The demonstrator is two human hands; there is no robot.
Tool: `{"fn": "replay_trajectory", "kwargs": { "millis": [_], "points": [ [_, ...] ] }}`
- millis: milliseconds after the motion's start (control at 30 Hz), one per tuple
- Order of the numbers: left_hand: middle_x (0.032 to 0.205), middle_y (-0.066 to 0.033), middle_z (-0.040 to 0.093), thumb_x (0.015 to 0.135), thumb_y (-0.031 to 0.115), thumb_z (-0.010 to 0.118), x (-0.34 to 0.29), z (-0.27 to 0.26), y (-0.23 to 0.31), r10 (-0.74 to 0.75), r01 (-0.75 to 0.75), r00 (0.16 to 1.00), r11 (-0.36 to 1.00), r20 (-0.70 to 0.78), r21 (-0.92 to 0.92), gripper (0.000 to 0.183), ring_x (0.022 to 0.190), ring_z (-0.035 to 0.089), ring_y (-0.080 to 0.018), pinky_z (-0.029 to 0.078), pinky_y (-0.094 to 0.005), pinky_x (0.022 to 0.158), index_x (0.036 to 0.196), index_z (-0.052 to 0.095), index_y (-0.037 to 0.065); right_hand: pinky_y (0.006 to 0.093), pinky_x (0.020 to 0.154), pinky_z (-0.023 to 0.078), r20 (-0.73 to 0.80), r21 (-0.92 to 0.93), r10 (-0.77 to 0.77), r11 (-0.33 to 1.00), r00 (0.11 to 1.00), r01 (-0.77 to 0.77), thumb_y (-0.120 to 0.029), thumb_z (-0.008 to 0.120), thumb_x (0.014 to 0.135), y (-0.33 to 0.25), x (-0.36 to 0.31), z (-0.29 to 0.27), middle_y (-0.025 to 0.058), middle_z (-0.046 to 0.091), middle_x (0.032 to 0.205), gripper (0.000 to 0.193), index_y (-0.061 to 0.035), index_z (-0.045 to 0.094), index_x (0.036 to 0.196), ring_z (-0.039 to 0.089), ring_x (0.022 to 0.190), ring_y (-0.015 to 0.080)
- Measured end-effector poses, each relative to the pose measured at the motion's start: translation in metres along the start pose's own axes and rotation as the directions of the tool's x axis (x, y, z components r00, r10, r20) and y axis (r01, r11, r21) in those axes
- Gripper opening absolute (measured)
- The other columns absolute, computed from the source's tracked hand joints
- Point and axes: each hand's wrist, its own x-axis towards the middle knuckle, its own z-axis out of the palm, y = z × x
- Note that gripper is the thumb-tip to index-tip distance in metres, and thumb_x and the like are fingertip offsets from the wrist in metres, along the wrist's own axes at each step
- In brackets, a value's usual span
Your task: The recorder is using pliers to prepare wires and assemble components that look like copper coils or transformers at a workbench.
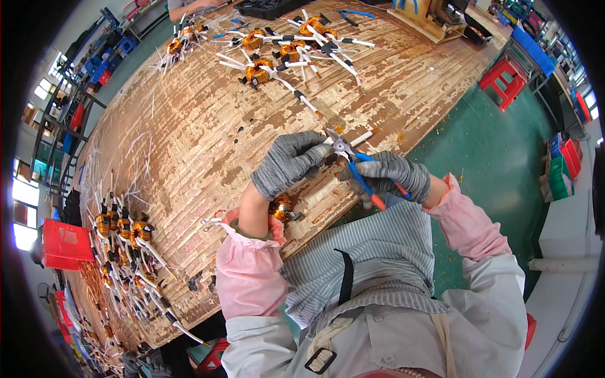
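Both my hands wear grey knit gloves. My right hand is closed round the handles of diagonal cutters, which have blue and red grips. Their jaws point up and left, beside the fingertips of my left hand. That hand is closed, pinching a wire lead with a black section; a white-sleeved end sticks out to the right behind the cutters. A copper-wound toroid coil shows under my left wrist, partly hidden. Whether the jaws touch the lead I cannot tell.
Several copper coils with white-sleeved leads lie at the back of the worn wooden table. More are heaped at the left, near a red bin. Another person's arm is at the far edge. A red stool stands right.
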Motion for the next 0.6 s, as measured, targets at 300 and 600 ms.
{"fn": "replay_trajectory", "kwargs": {
  "millis": [300, 600],
  "points": [
    [0.066, 0.0029, 0.051, 0.090, 0.014, 0.055, 0.002, -0.001, -0.006, 0.037, -0.039, 0.998, 0.998, -0.040, -0.041, 0.026, 0.053, 0.044, -0.0036, 0.036, -0.0182, 0.048, 0.112, 0.057, 0.002, 0.0373, 0.072, 0.050, -0.322, -0.720, -0.664, 0.634, 0.674, 0.281, -0.037, 0.061, 0.084, 0.025, 0.029, -0.024, 0.0103, 0.059, 0.087, 0.041, -0.0028, 0.056, 0.107, 0.061, 0.084, 0.0197],
    [0.066, 0.0006, 0.053, 0.090, 0.019, 0.054, 0.000, 0.002, -0.001, 0.020, -0.027, 0.997, 0.993, -0.069, -0.114, 0.033, 0.050, 0.047, -0.0056, 0.037, -0.0189, 0.044, 0.120, 0.053, 0.004, 0.0320, 0.076, 0.053, -0.511, 0.152, -0.301, 0.890, 0.805, 0.429, -0.033, 0.057, 0.088, 0.026, -0.016, -0.074, 0.0087, 0.060, 0.095, 0.049, 0.0011, 0.047, 0.121, 0.062, 0.084, 0.0183]
  ]
}}
